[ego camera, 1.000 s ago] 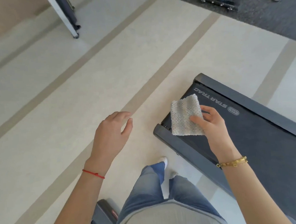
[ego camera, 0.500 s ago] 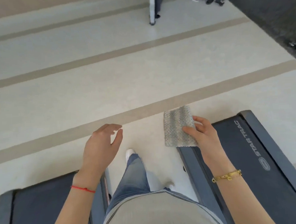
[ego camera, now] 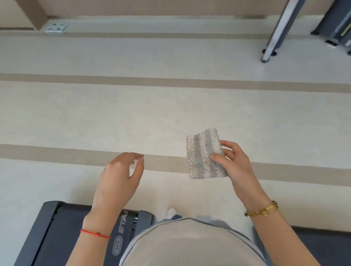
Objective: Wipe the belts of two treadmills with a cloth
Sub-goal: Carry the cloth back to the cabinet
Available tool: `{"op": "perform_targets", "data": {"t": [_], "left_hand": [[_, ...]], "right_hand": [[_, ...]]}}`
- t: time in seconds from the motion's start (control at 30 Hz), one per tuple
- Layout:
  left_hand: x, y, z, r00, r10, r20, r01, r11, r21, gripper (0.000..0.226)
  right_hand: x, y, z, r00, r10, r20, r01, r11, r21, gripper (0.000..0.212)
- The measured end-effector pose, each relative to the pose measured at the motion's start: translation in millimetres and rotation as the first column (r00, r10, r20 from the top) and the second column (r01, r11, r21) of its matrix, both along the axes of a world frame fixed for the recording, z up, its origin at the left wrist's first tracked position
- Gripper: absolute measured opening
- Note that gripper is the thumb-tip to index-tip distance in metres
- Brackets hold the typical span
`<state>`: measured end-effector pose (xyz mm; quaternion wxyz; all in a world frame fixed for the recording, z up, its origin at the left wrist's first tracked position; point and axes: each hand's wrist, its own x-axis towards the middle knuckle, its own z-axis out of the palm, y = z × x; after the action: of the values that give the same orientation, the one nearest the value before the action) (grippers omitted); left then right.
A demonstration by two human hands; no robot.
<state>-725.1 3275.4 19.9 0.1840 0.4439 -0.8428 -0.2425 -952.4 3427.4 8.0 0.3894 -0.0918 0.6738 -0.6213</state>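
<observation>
The right hand (ego camera: pixel 237 166) is raised in front of the body, wrist bent a little, with its grip clamped on the folded grey cloth (ego camera: pixel 204 154): the thumb lies across the near face and the fingers curl behind the right edge. The cloth stands upright in the air above the pale floor (ego camera: pixel 87 117), touching neither machine. The left hand (ego camera: pixel 117 178) hovers level with it, palm turned inward, fingers loosely curved and apart, holding nothing.

The left treadmill (ego camera: pixel 60 238) shows its dark belt end at the lower left, under the left forearm; the right treadmill (ego camera: pixel 337 244) shows only a corner at the lower right.

Compared with half a second ago, the view has swung leftward: the right treadmill has slid almost out of the picture, the left one fills more of the bottom left, and the cloth now hangs over bare floor rather than the right treadmill's end.
</observation>
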Motion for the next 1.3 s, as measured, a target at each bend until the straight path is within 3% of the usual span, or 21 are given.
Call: {"op": "perform_targets", "data": {"t": [0.37,0.83,1.13,1.3], "left_hand": [[2.4,-179.2,-5.3,0.978,0.21,0.014,-0.21,0.977,0.018,0.019],[-77.8,-460.5,6.5,0.865,0.501,-0.028,-0.501,0.865,0.023,0.022],[-59.0,-610.5,-13.5,0.749,0.662,0.011,-0.661,0.747,0.073,0.023],[-30.1,-727.2,-22.8,0.727,0.687,0.02,-0.686,0.723,0.084,0.022]], "right_hand": [[-25.9,-226.4,-12.3,0.977,0.207,0.043,-0.207,0.978,0.002,0.038],[-122.3,-582.6,-2.3,0.88,0.475,0.003,-0.475,0.879,-0.034,0.04],[-105.4,-791.4,-18.4,0.791,0.612,0.002,-0.612,0.791,-0.004,0.04],[-71.5,-918.3,-29.3,0.76,0.65,0.004,-0.65,0.76,0.002,0.04]]}}
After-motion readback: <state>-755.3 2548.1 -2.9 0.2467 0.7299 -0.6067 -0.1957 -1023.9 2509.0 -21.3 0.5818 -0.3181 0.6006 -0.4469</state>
